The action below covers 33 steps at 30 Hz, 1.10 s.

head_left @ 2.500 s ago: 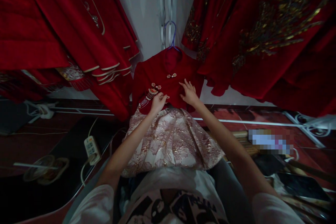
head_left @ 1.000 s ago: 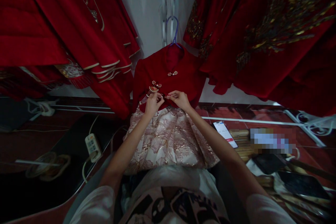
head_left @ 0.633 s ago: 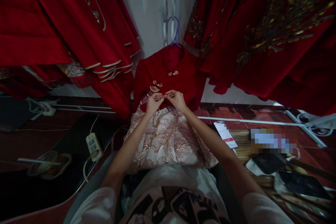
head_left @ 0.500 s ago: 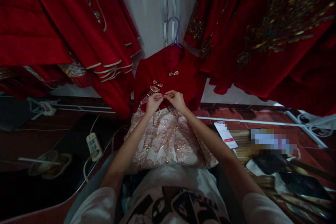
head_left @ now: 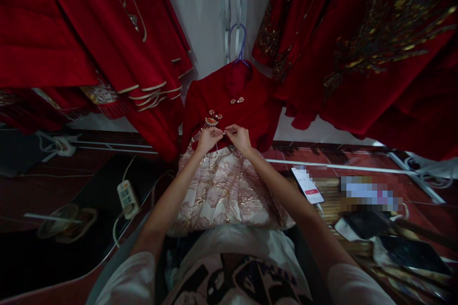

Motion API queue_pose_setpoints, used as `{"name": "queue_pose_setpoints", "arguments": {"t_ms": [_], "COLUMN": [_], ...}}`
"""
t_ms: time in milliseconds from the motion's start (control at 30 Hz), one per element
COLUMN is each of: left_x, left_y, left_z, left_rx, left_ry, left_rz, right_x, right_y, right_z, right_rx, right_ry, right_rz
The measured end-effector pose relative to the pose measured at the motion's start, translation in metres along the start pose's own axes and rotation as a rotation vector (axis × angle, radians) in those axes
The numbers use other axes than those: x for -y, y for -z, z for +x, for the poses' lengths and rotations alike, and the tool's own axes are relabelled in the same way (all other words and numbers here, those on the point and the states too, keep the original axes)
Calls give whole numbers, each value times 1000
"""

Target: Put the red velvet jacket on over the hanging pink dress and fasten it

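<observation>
A small dress hangs from a purple hanger against the white wall. Its red velvet top has pearl clasps and a red tasselled brooch; its skirt is pink with gold brocade. My left hand and my right hand meet at the front of the top, just right of the brooch. Both pinch a small pearl fastening between their fingertips. The fastening itself is mostly hidden by my fingers.
Large red embroidered garments hang at the left and right. On the red tiled floor lie a white power strip at the left, a lit phone at the right, and dark flat items further right.
My right hand came off the top's right side and joined the left at the fastening. Since then both hands have stayed pinched there, shifting only slightly.
</observation>
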<state>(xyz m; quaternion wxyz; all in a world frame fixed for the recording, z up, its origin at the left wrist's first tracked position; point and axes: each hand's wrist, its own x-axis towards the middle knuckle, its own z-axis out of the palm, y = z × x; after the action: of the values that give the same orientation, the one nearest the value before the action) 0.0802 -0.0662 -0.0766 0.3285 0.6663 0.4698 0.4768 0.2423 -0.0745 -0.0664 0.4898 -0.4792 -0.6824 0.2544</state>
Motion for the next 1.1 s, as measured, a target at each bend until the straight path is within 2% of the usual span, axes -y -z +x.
{"name": "queue_pose_setpoints", "arguments": {"t_ms": [67, 133, 233, 300, 400, 567, 767, 1100], "left_x": [0, -4, -12, -18, -25, -29, -25, -19], "left_y": [1, 1, 1, 0, -1, -3, -4, -4], "left_z": [-2, -6, -14, -19, -22, -22, -20, -16], "left_rx": [9, -67, -233, -269, -232, -150, -107, -89], "left_ry": [-5, -42, -154, -207, -245, -283, -271, -252], "left_rz": [45, 167, 390, 497, 618, 719, 693, 561], "right_x": [-2, -2, 2, 7, 13, 10, -6, -11], "right_y": [2, 7, 17, 23, 25, 17, 4, 1], "right_z": [1, 2, 1, -1, -6, -12, -13, -11], "right_rx": [27, 15, -118, -195, -182, -28, 47, 31], "right_ry": [7, 21, 48, 65, 73, 49, -58, -108], "right_rz": [-14, -53, -108, -126, -125, -115, -70, 48]}}
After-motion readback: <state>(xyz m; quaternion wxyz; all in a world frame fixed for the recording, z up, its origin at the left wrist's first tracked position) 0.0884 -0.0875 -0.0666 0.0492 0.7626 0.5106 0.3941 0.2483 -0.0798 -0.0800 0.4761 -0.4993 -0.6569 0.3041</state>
